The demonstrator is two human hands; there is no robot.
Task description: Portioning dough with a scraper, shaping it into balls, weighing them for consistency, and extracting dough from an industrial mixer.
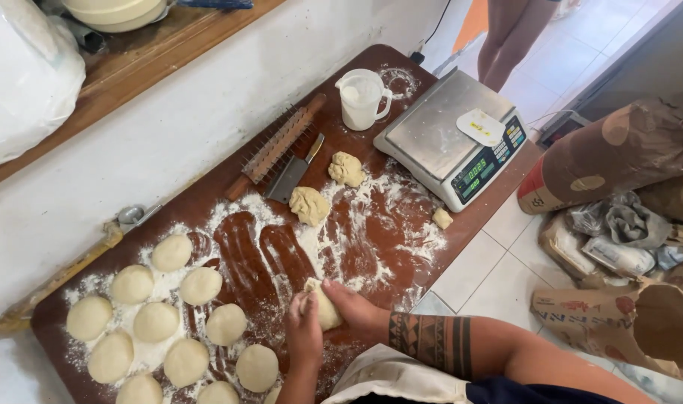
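Observation:
A piece of pale dough [325, 304] sits on the floured brown wooden table [244, 262] near its front edge. My left hand [303, 329] cups it from the left and my right hand [354, 309] presses against it from the right. Several smooth round dough balls [156, 322] lie in rows on the flour at the left. Two rough dough lumps [310, 204] [346, 168] and a small scrap [441, 218] rest farther back.
A digital scale [450, 135] stands at the table's far right, with a white measuring jug [361, 97], a spiked rolling pin [278, 146] and a metal scraper [293, 172] to its left. Paper flour sacks [618, 157] lie on the tiled floor. Another person's legs [509, 37] stand beyond.

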